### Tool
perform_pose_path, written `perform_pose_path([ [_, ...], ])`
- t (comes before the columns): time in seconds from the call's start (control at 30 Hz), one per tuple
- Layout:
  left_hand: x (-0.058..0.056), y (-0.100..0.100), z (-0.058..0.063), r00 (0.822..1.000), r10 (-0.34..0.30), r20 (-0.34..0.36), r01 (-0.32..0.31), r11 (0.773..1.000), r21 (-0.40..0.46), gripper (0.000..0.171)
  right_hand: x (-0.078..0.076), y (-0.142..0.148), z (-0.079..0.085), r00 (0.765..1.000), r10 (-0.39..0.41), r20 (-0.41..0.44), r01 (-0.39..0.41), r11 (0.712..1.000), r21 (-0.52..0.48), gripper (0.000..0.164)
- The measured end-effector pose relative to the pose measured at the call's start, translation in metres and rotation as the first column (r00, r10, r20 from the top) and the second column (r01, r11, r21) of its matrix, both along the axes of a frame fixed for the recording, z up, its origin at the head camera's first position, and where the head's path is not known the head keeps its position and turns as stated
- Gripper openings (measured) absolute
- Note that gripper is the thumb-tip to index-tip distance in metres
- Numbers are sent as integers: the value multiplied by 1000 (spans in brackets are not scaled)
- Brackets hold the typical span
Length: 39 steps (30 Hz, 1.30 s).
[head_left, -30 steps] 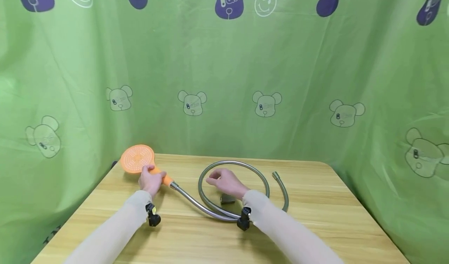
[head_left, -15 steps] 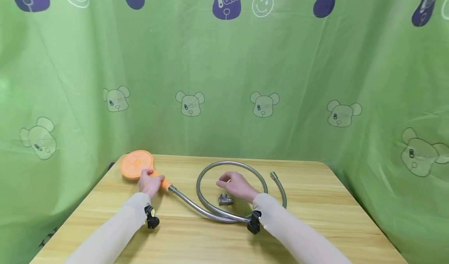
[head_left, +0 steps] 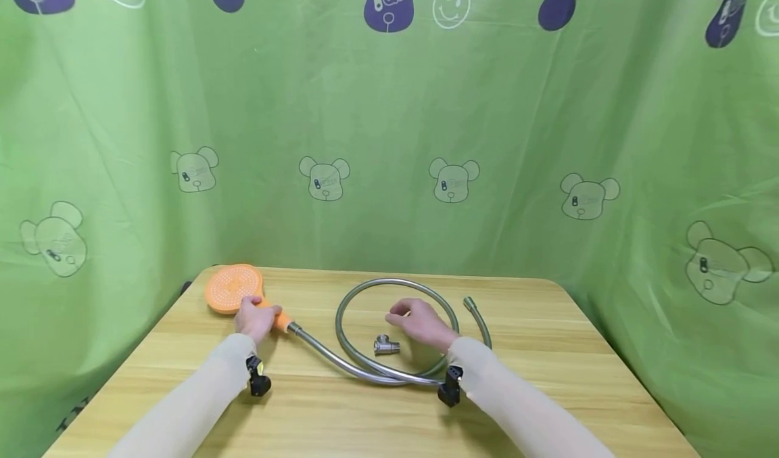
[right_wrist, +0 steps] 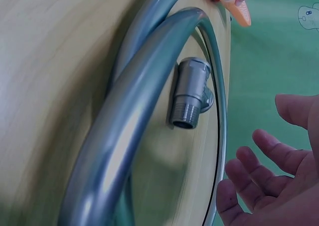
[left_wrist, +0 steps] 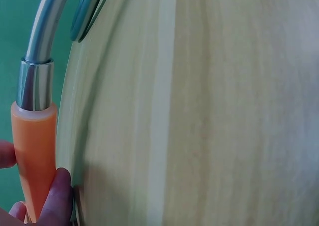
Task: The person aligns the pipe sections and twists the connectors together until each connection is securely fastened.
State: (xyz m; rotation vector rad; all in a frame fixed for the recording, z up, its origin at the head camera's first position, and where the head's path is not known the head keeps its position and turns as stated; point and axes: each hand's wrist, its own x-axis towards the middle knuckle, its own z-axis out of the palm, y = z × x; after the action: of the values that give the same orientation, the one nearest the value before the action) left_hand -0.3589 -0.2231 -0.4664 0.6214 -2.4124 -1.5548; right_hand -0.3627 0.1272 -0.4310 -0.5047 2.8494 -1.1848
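My left hand [head_left: 255, 319] grips the handle of an orange shower head [head_left: 234, 287] at the table's far left, its perforated disc facing up. In the left wrist view, thumb and fingers wrap the orange handle [left_wrist: 35, 151] just below a shiny metal collar. A silver shower hose [head_left: 341, 363] runs from the handle and lies coiled mid-table. Inside the loop sits a small metal tee fitting [head_left: 386, 345], whose threaded end shows in the right wrist view. My right hand [head_left: 421, 323] hovers over the loop beside the fitting, fingers loosely bent and holding nothing.
The hose's free end [head_left: 470, 304] with its metal nut curves up at the right of the coil. A wood-grain table [head_left: 560, 377] carries everything. Green patterned cloth [head_left: 389, 228] hangs behind and at both sides.
My right hand has shifted right, uncovering the tee fitting that it partly hid. The shower head in my left hand has come down a little toward the table.
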Motion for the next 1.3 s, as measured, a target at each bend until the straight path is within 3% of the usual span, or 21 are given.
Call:
perform_pose_path([
  [0.53, -7, -4, -1, 998, -37, 50, 39, 999, -26, 59, 3, 13, -3, 1000, -17, 25, 17, 1000, 10, 26],
  [0.83, -7, -3, 2, 998, -20, 56, 26, 994, -105, 58, 1, 16, -2, 999, -26, 30, 26, 1000, 12, 26],
  [1.1, -3, 1, 8, 996, -53, 74, 60, 994, -87, 58, 1, 18, 1, 998, -44, 33, 43, 999, 23, 27],
  [1.3, -3, 0, 8, 996, -48, 73, 59, 987, -151, 58, 0, 19, 1, 998, -56, 8, 56, 997, 46, 27],
])
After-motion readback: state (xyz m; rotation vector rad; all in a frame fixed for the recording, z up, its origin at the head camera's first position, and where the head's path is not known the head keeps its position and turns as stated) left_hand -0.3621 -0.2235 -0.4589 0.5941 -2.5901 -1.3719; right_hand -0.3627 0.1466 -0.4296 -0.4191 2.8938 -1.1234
